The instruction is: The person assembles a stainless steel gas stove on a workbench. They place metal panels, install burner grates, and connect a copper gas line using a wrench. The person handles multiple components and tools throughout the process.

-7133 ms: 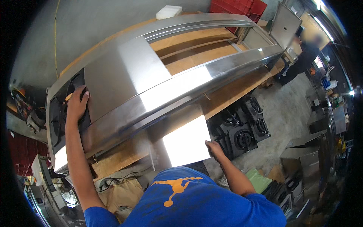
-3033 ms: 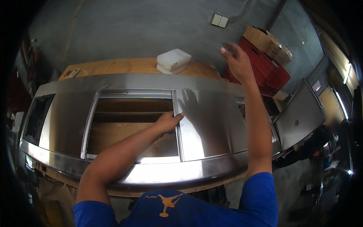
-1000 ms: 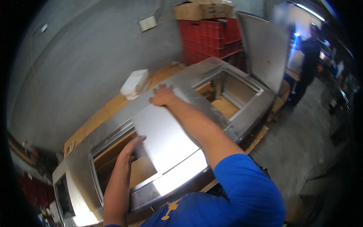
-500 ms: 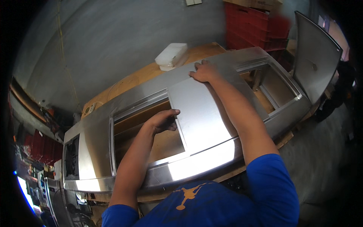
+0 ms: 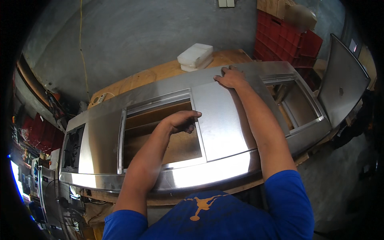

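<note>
A long brushed stainless steel panel (image 5: 224, 124) with rectangular cutouts lies flat before me. My left hand (image 5: 182, 121) is at the right edge of the large left cutout (image 5: 180, 150). Its thumb rests over that edge while the fingers curl down inside the opening, so it grips the rim; the fingertips are partly hidden. Farther up and to the right, my right hand (image 5: 232, 77) lies on the steel near the far edge, fingers spread and holding nothing. Another framed cutout (image 5: 298, 104) is to the right of my right forearm. At the left end is a dark recess (image 5: 73, 146).
A wooden board (image 5: 136, 82) extends beneath and behind the panel, carrying white foam-like blocks (image 5: 195, 56). Stacked red crates (image 5: 280, 38) with cardboard boxes (image 5: 276, 8) stand at the back right. A curved metal sheet (image 5: 344, 80) leans at the right end. Behind is a grey wall (image 5: 160, 32).
My view has shifted, so the panel and crates appear farther right. Both hands stay at nearly the same spots on the steel; the left thumb now stretches straighter over the rim.
</note>
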Motion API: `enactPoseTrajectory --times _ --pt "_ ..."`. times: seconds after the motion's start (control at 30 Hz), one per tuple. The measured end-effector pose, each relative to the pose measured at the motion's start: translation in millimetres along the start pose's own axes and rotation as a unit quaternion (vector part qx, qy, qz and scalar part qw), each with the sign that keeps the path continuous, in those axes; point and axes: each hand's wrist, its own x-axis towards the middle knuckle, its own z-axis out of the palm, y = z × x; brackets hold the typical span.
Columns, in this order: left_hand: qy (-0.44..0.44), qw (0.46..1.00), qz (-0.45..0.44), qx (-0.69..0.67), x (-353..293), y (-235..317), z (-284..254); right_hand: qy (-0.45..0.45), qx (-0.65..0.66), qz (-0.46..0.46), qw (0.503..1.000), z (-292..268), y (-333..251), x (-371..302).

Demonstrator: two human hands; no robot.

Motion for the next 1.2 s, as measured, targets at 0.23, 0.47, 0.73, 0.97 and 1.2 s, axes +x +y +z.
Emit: enactPoseTrajectory --times 0.23,0.47,0.73,0.97,1.2 --pt "0.002 1.000 -0.020 0.002 -1 2 0 -0.005 0.017 0.005 1.000 14 7 11" --pt "-0.027 0.999 -0.023 0.023 -1 5 0 0.172 -0.022 -0.120 0.978 -38 -35 3" --pt "-0.016 0.999 -0.026 0.012 -1 -2 -4 0.375 0.133 -0.242 0.885 -152 -137 -26" --pt "-0.009 0.998 -0.025 0.048 -6 -2 -1 0.144 0.063 -0.182 0.971 43 -124 17" --pt "-0.021 0.999 -0.014 0.043 2 -8 -9 0.290 0.077 -0.183 0.936 -88 -37 39"
